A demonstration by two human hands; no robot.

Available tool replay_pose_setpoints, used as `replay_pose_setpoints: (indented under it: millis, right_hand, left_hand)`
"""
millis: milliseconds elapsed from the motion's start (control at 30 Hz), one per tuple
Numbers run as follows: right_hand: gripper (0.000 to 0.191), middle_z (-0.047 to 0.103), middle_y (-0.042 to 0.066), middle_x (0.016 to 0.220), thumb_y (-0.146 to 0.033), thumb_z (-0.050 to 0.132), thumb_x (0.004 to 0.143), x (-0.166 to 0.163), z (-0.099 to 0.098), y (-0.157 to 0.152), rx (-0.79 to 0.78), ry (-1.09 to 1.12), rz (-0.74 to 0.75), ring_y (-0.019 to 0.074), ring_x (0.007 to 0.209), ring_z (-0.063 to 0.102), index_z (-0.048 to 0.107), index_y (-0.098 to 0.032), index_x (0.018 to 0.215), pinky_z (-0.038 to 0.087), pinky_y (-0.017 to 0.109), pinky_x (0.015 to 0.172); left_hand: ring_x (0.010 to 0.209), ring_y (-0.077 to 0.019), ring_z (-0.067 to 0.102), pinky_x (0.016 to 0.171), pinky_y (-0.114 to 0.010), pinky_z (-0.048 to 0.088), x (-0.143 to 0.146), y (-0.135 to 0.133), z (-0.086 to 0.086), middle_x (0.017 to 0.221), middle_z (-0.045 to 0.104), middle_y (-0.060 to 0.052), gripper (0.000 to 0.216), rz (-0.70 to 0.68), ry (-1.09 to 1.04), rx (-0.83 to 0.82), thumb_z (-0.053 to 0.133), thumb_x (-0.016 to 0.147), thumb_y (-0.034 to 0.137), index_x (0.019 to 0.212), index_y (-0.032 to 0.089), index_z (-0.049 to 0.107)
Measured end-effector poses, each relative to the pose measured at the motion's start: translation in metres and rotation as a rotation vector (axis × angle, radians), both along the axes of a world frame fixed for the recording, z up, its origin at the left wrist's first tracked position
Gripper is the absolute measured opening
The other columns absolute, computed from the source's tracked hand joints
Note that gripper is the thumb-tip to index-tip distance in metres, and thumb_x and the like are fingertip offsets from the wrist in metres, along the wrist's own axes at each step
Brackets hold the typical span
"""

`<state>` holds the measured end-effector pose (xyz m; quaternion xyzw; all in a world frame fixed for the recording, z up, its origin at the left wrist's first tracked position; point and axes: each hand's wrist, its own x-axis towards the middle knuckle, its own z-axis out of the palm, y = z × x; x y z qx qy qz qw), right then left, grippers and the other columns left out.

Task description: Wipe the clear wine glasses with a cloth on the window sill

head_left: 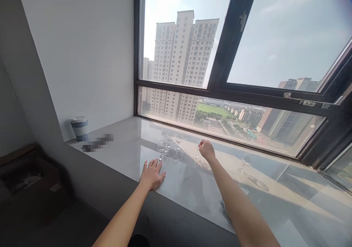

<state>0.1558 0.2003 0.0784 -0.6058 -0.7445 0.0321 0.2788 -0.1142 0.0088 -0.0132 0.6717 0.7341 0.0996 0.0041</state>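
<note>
My left hand (152,175) rests on the glossy windowsill (123,144) near its front edge, fingers spread and holding nothing. Just beyond its fingertips stand clear stemmed glasses in a group: a near one (161,146), one behind it (168,141), and another to the right (178,139). My right hand (206,149) is over the sill farther right, its fingers closed on a stemmed glass (197,156) that shows only in part. Whether that glass touches the sill is hard to make out. A separate stemmed glass (242,168) stands right of my right forearm, casting a shadow.
A white and blue cup with a lid (79,128) stands at the sill's left end, beside a blurred-out dark item (97,142). Dark window frames (176,87) border the back. An open cardboard box (33,188) lies low at the left.
</note>
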Motion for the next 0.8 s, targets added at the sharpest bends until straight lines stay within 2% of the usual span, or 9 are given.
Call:
replay_pose_setpoints:
  millis: [167, 300, 533, 700, 800]
  right_hand:
    - [0.006, 0.06, 0.008, 0.105, -0.022, 0.055, 0.084, -0.075, -0.002, -0.013, 0.014, 0.066, 0.179, 0.0186, 0.095, 0.057, 0.06, -0.019, 0.086, 0.04, 0.026, 0.078]
    - [0.008, 0.059, 0.008, 0.109, -0.022, 0.053, 0.085, -0.107, -0.006, -0.022, 0.012, 0.092, 0.246, 0.0204, 0.099, 0.056, 0.06, -0.02, 0.089, 0.041, 0.027, 0.079]
    - [0.034, 0.058, 0.011, 0.115, -0.027, 0.053, 0.086, -0.128, -0.009, -0.026, 0.015, 0.138, 0.234, 0.025, 0.108, 0.053, 0.05, -0.018, 0.119, 0.042, 0.033, 0.084]
    - [0.048, 0.056, 0.01, 0.121, -0.038, 0.057, 0.084, -0.131, -0.008, -0.034, 0.008, 0.146, 0.22, 0.0252, 0.115, 0.049, 0.043, -0.021, 0.127, 0.044, 0.033, 0.082]
    - [0.05, 0.054, 0.01, 0.125, -0.046, 0.052, 0.086, -0.119, -0.004, -0.037, 0.046, 0.138, 0.207, 0.0257, 0.117, 0.047, 0.042, -0.023, 0.129, 0.045, 0.033, 0.077]
  left_hand:
    - [0.143, -0.0297, 0.02, 0.116, -0.056, 0.006, 0.0, -0.001, -0.001, 0.157, 0.025, -0.007, 0.072, -0.001, -0.009, 0.01, 0.02, 0.086, 0.063, 0.147, 0.027, 0.033]
    - [0.144, -0.0298, 0.018, 0.116, -0.056, 0.006, -0.001, -0.002, 0.001, 0.157, 0.023, -0.006, 0.073, -0.003, -0.033, -0.011, 0.019, 0.086, 0.064, 0.148, 0.027, 0.031]
    - [0.143, -0.0298, 0.019, 0.115, -0.057, 0.006, -0.001, -0.001, -0.001, 0.157, 0.025, -0.007, 0.073, -0.007, -0.041, 0.001, 0.019, 0.086, 0.064, 0.147, 0.027, 0.033]
    - [0.143, -0.0294, 0.021, 0.115, -0.057, 0.007, -0.001, -0.001, -0.002, 0.156, 0.026, -0.007, 0.072, -0.001, -0.035, 0.026, 0.02, 0.086, 0.064, 0.146, 0.027, 0.035]
    - [0.143, -0.0295, 0.021, 0.115, -0.057, 0.007, -0.002, -0.001, -0.001, 0.156, 0.026, -0.008, 0.072, -0.005, -0.035, 0.019, 0.019, 0.086, 0.064, 0.146, 0.027, 0.034]
